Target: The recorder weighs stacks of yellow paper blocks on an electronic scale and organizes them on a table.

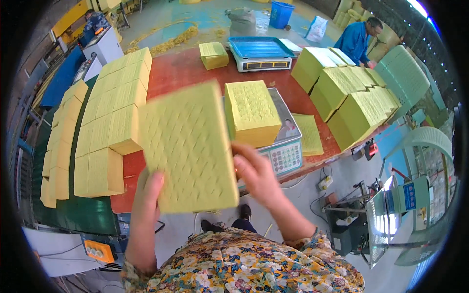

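Between my two hands, a thick stack of yellow paper (188, 151) with rows of small slits is held up above the table's front edge. My left hand (150, 188) is closed on its lower left side, thumb on the front face. My right hand (254, 171) grips its right edge, fingers partly hidden behind it. Just beyond, a second yellow paper stack (251, 110) rests on a digital scale (286, 158), whose keypad faces me. To the right of the scale lies a thin pile of yellow sheets (308, 134).
Yellow stacks (115, 97) stand in rows on the left, partly over a green surface (73, 212). More stacks (359, 97) fill the right of the red table (171, 73). At the back sits a scale with a blue tray (261, 47). A co-worker in blue (349, 41) is beyond the right side.
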Motion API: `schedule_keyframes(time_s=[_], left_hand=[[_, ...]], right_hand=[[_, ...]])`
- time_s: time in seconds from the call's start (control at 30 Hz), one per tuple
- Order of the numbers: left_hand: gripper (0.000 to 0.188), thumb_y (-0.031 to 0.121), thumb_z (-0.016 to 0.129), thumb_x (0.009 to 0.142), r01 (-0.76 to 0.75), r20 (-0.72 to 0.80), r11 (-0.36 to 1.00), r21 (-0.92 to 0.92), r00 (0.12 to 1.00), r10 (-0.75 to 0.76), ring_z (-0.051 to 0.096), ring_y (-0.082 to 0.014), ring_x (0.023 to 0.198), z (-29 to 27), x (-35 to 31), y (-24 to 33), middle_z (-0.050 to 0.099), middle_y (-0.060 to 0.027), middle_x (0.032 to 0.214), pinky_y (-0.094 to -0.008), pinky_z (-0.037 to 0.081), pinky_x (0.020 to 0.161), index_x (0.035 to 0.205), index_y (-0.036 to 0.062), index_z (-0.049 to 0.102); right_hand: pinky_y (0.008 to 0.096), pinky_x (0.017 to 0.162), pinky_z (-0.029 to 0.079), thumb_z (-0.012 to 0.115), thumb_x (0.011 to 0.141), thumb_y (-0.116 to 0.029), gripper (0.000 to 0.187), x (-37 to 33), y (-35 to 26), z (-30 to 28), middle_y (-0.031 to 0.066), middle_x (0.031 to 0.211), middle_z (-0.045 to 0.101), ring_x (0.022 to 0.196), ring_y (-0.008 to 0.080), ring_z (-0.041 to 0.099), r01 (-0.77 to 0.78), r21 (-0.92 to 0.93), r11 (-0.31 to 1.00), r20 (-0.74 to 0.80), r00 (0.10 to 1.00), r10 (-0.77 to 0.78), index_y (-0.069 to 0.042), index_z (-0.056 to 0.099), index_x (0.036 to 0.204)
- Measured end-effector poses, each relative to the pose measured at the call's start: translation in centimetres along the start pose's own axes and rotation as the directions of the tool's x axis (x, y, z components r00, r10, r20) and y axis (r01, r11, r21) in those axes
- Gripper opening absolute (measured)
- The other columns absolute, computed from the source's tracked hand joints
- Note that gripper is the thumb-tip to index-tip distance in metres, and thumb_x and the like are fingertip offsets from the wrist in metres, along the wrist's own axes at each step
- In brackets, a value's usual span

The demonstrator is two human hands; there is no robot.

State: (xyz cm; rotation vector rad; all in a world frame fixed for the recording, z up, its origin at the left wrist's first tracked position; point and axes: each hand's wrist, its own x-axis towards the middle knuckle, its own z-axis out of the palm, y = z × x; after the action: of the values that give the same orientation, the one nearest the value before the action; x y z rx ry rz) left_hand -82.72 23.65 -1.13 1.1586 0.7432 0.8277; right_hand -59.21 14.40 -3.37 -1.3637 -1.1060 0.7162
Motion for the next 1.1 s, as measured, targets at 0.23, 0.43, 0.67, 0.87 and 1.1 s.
schedule_keyframes(time_s=[0.23, 0.43, 0.67, 0.87, 1.1], left_hand=[[0.065, 0.050, 0.057, 0.096, -0.192, 0.147, 0.981, 0.027, 0.971, 0.186, 0.057, -0.0169, 0.119, 12.9, 12.5, 3.0, 0.059, -0.0089, 0.134, -0.0355, 0.047, 0.098, 0.139, 0.0010, 0.051], [0.070, 0.062, 0.052, 0.094, 0.010, 0.092, 0.993, 0.119, 0.996, -0.021, 0.059, -0.0179, 0.116, 15.6, 15.7, 1.8, 0.061, -0.0080, 0.131, -0.0351, 0.048, 0.092, 0.141, 0.0097, 0.051], [0.070, 0.062, 0.052, 0.093, 0.043, 0.017, 0.994, 0.104, 0.999, -0.045, 0.059, -0.0177, 0.115, 15.4, 15.4, 0.6, 0.061, -0.0074, 0.130, -0.0362, 0.049, 0.088, 0.142, 0.0125, 0.050], [0.073, 0.065, 0.052, 0.092, 0.080, 0.041, 0.989, 0.126, 0.995, -0.086, 0.060, -0.0180, 0.113, 14.8, 15.4, 0.3, 0.061, -0.0084, 0.129, -0.0354, 0.049, 0.088, 0.141, 0.0116, 0.051], [0.074, 0.067, 0.051, 0.091, 0.024, 0.040, 0.979, 0.200, 0.999, -0.033, 0.061, -0.0177, 0.108, 14.6, 15.9, -0.1, 0.064, -0.0087, 0.124, -0.0347, 0.049, 0.084, 0.139, 0.0106, 0.053]], right_hand=[[0.0280, 0.059, 0.051, 0.052, 0.102, -0.030, 0.039, 9.5, -1.7, -12.0, 0.0066, 0.091, 0.068, 0.072, 0.0118, 0.063, -0.075, 0.161, 0.984, -0.071, 0.994, 0.087, 0.003, 0.066, 0.116], [0.0263, 0.062, 0.049, 0.050, 0.103, -0.038, 0.042, 13.0, 2.5, -14.9, 0.0013, 0.093, 0.069, 0.078, 0.0095, 0.063, -0.199, 0.163, 0.966, 0.085, 0.979, 0.187, -0.003, 0.068, 0.115], [0.0277, 0.058, 0.051, 0.054, 0.101, -0.035, 0.043, 13.1, 4.9, -14.9, 0.0058, 0.082, 0.067, 0.066, 0.0121, 0.062, -0.192, 0.184, 0.964, 0.109, 0.979, 0.174, 0.005, 0.068, 0.105], [0.0273, 0.059, 0.049, 0.055, 0.101, -0.035, 0.042, 12.5, 5.3, -14.4, 0.0053, 0.080, 0.066, 0.064, 0.0111, 0.060, -0.168, 0.184, 0.969, 0.074, 0.985, 0.156, 0.005, 0.068, 0.104], [0.0278, 0.059, 0.047, 0.056, 0.100, -0.035, 0.042, 12.2, 5.4, -14.1, 0.0048, 0.080, 0.065, 0.065, 0.0106, 0.057, -0.172, 0.188, 0.967, 0.030, 0.985, 0.170, 0.006, 0.068, 0.104]])
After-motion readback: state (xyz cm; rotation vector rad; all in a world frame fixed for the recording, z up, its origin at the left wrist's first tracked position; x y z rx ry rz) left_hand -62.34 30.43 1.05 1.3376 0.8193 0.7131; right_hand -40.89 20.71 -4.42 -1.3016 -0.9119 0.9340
